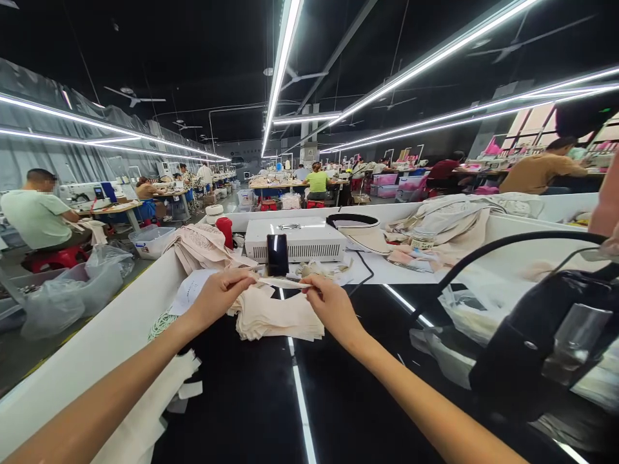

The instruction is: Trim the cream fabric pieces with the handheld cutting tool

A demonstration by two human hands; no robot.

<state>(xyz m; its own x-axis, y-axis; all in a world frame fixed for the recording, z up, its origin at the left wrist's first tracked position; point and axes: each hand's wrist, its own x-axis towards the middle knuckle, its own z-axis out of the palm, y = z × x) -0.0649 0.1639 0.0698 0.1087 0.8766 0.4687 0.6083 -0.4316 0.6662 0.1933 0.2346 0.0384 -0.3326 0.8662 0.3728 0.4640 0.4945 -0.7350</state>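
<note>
Left hand (223,293): fingertips pinched on one end of a pale strip (283,283), frame centre
Right hand (331,308): pinching the other end, apparently to keep the strip taut
Cloth stack (280,317): just below the strip, presumably for easy reach
Phone (277,255): upright before the white box (314,248), which likely props it

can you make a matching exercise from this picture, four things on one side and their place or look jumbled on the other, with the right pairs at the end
Things
1. narrow cream strip
2. phone
3. visor
4. pile of cream cloth

Place or look
a. cream with a dark edge
b. lying on the black tabletop
c. held between the left hand and the right hand
d. upright in front of the white vented box

Right pairs: 1-c, 2-d, 3-a, 4-b
</note>
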